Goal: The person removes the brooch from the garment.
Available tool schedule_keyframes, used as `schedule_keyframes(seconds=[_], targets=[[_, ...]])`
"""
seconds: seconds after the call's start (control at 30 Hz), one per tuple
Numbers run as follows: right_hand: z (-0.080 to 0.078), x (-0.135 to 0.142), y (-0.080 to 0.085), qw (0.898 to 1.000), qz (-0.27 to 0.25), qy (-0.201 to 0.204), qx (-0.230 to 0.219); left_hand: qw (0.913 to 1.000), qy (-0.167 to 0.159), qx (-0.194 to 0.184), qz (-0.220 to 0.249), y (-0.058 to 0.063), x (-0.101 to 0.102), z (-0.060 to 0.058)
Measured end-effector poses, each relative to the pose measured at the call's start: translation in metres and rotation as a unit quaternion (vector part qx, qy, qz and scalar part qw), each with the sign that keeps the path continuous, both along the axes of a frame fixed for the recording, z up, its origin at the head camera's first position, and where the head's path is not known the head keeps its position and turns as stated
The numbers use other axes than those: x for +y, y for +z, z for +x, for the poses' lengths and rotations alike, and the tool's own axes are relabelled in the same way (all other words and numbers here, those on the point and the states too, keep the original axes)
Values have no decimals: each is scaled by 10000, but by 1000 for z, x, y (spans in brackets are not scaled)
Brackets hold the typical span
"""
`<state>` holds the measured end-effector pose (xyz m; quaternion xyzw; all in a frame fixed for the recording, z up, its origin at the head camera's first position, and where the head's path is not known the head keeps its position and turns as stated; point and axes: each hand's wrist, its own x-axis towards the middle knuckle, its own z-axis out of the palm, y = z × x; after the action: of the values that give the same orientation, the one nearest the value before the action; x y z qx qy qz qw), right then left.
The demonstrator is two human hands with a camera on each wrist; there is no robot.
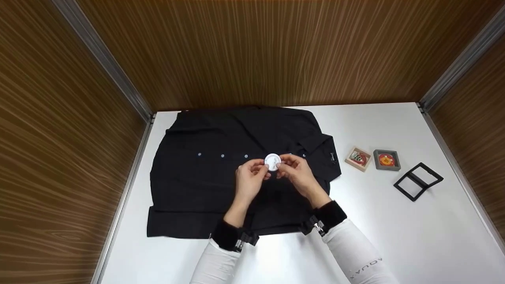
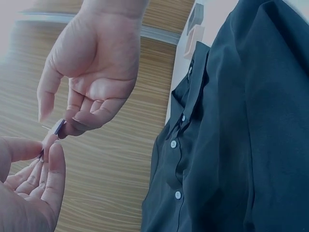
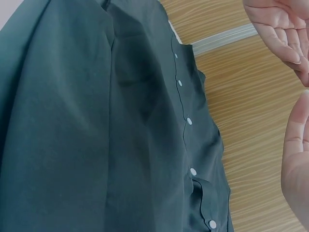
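A white round pin badge [image 1: 272, 161] is held between my two hands over a dark buttoned shirt [image 1: 197, 185]. My left hand [image 1: 249, 177] pinches the badge's left edge between thumb and fingers. From the right side, my right hand [image 1: 300, 175] holds the opposite edge, its thumb near the front and fingers behind. Seen edge-on in the left wrist view, the badge [image 2: 59, 127] is thin, with a fine light piece sticking out near the right thumb. Laid flat, the shirt has its collar to the right and a row of pale buttons [image 2: 174, 144].
Right of the shirt lie a light wooden square box [image 1: 358, 158] and a grey one [image 1: 387, 160], each with a colourful round piece inside. Beyond them stands a black hinged double frame [image 1: 418, 181]. Wood-grain panels [image 1: 252, 55] wall in the white table [image 1: 375, 228].
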<state>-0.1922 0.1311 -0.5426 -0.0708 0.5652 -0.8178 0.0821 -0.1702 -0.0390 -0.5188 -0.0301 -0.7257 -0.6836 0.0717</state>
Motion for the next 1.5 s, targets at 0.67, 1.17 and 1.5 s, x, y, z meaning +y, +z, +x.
schedule_keyframes(seconds=[0.67,1.17,1.5], targets=[[-2,-3,2,9985,398,-385,-19,9998,58,51,-203,34,7,17],[-1,-8,0,9969,496,-612,74,9986,66,240,-459,34,9,18],[-1,-8,-1,9974,432,-584,-37,9991,17,249,-357,34,10,20]])
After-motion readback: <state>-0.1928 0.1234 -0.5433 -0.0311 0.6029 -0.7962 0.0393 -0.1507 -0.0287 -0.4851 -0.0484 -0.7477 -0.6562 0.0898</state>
